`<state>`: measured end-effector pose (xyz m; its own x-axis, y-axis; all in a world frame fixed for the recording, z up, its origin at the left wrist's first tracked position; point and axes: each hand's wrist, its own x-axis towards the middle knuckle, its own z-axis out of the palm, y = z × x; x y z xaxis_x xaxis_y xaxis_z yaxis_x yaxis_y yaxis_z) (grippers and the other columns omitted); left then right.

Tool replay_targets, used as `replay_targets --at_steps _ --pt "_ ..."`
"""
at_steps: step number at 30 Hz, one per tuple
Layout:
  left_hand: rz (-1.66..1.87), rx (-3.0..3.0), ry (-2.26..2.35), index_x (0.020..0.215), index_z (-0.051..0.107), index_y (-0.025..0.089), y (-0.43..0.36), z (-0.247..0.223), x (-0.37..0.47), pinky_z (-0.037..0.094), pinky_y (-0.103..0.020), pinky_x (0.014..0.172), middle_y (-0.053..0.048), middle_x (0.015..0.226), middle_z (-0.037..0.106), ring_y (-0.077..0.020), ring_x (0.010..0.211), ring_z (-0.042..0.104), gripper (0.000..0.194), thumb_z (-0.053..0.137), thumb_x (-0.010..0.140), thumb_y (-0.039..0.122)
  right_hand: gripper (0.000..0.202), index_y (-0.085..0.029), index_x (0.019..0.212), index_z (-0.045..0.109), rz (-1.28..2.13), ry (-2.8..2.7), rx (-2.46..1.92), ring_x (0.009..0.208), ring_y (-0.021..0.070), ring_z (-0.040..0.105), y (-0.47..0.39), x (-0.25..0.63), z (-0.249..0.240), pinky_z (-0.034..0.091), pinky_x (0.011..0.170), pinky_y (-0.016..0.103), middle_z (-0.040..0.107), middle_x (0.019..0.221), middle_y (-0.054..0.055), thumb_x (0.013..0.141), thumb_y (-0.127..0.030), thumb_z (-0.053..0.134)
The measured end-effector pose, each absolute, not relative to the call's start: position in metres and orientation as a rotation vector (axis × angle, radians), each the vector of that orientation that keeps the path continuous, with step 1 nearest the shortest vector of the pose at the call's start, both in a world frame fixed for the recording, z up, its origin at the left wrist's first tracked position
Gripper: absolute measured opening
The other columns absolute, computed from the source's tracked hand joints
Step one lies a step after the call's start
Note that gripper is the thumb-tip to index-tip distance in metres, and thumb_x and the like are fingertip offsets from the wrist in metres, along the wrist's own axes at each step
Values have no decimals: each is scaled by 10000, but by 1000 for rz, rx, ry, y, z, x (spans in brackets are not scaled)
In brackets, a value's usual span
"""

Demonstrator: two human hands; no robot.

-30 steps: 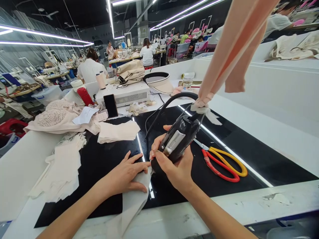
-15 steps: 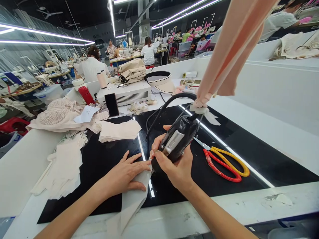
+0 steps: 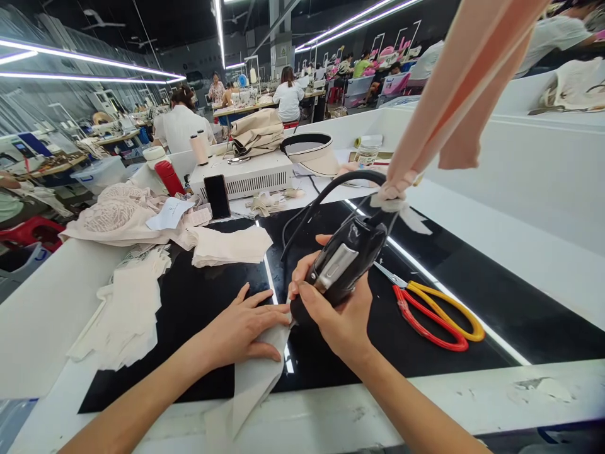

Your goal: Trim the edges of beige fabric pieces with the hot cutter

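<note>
My right hand (image 3: 347, 318) is wrapped around a black corded handheld power tool (image 3: 352, 252) with a silver plate on its side. The tool's lower end meets the edge of a pale fabric strip (image 3: 255, 391) on the black board; its working tip is hidden. A pink fabric strap (image 3: 425, 120), knotted around the tool's top, holds it from above. Flat on the strip lies my left hand (image 3: 250, 325), fingers spread, the fingertips close beside the tool. Scissors (image 3: 437, 315) with red and yellow handles rest right of my right hand.
A stack of pale fabric pieces (image 3: 231, 244) lies on the black board (image 3: 203, 290), with another pile (image 3: 127, 309) at the left. Behind are a lace bra (image 3: 113, 217), a phone (image 3: 217, 197), a white box (image 3: 255, 180) and a sun visor (image 3: 309, 154). White walls edge the table.
The view has shifted slightly, so the whole scene sits a little further right. Both hands and the power tool keep nearly the same place on the fabric strip.
</note>
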<state>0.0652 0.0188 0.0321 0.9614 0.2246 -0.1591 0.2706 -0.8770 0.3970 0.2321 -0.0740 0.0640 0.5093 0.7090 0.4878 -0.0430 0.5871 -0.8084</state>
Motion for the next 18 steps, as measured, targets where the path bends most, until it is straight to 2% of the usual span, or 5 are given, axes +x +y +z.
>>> replay_targets --at_steps 5,12,18 --pt "-131 2677 348 1487 552 365 18 33 66 96 -781 1240 -45 1617 505 -361 1587 304 681 853 881 444 390 -280 1170 535 515 -931 -878 605 132 648 -76 233 61 596 583 284 670 828 -45 857 -230 762" --pt "-128 2663 342 1468 573 366 20 33 66 103 -779 1240 -51 1617 505 -366 1584 311 651 845 885 464 491 -287 1241 508 557 -904 -831 612 135 644 -80 228 63 613 630 310 668 832 -46 837 -231 783" --pt "-139 2666 351 1483 558 354 19 37 67 120 -796 1231 -55 1598 530 -376 1567 345 674 845 883 461 416 -296 1219 526 575 -946 -848 612 143 645 -81 225 61 609 621 323 661 824 -43 870 -218 738"
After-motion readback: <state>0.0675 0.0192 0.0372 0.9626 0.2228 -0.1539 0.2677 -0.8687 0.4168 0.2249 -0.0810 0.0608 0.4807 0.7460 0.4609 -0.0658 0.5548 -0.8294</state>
